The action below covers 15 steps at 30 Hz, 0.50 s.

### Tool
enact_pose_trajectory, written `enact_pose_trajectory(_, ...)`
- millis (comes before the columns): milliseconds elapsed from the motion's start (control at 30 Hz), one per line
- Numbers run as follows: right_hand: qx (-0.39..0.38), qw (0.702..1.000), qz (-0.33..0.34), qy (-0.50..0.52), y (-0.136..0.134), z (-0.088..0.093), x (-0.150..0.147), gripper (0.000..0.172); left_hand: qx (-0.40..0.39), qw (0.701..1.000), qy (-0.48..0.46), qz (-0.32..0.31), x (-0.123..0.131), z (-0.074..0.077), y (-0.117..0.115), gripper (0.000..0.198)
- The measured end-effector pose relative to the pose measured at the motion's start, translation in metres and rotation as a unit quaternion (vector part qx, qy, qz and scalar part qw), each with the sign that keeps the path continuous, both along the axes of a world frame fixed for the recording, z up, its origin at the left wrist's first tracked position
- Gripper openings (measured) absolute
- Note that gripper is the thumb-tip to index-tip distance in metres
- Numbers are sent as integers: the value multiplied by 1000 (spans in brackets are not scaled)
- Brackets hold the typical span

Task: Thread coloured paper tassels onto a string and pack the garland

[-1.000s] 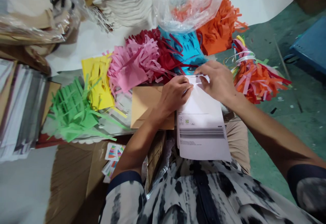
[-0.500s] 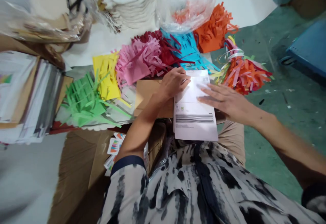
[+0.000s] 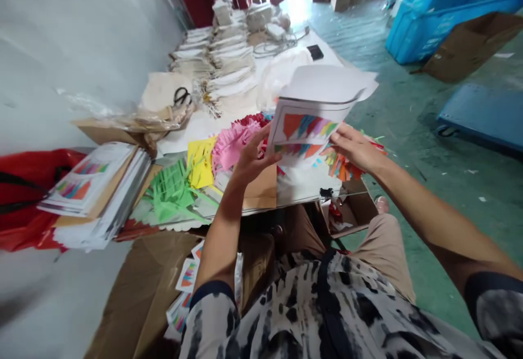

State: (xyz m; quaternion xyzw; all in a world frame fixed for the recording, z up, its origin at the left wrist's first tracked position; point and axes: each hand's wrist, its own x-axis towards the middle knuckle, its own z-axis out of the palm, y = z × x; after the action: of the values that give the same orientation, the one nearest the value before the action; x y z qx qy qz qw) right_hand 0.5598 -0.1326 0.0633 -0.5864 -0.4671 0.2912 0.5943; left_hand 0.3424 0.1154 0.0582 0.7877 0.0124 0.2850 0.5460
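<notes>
Several printed sheets (image 3: 304,125), white with a colourful tassel picture, stand tilted between my hands above the table edge; their tops bend away from me. My left hand (image 3: 255,158) grips their left edge, its thumb in front and some fingertips hidden behind. My right hand (image 3: 354,145) has its fingers closed on the right edge. Close to my left hand lie pink fringed paper (image 3: 232,144), yellow fringed paper (image 3: 201,162), green fringed paper (image 3: 169,189) and a brown cardboard piece (image 3: 261,187). A multicoloured tassel bunch (image 3: 343,165) is partly hidden behind my right hand.
A stack of printed sheets and cardboard (image 3: 106,190) lies at the left end. Scissors (image 3: 181,96) rest on wrapping behind it. White cloth stacks (image 3: 232,70) run along the table. Below the edge is an open carton (image 3: 355,206); a blue crate (image 3: 425,29) stands on the floor.
The sheets have been raised from lying flat, white back up, to standing with the coloured picture towards me. My hands have moved to their opposite edges. The camera has tipped up.
</notes>
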Motion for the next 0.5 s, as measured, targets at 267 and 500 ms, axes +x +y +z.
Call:
enact_pose_trajectory(267, -251, 861, -272, -349, -28, 10, 54, 72, 51, 991, 80, 92, -15, 68, 33, 42)
enact_pose_trajectory(500, -486, 760, -229, -365, -7, -25, 48, 73, 240, 942, 230, -46, 63, 109, 23, 28)
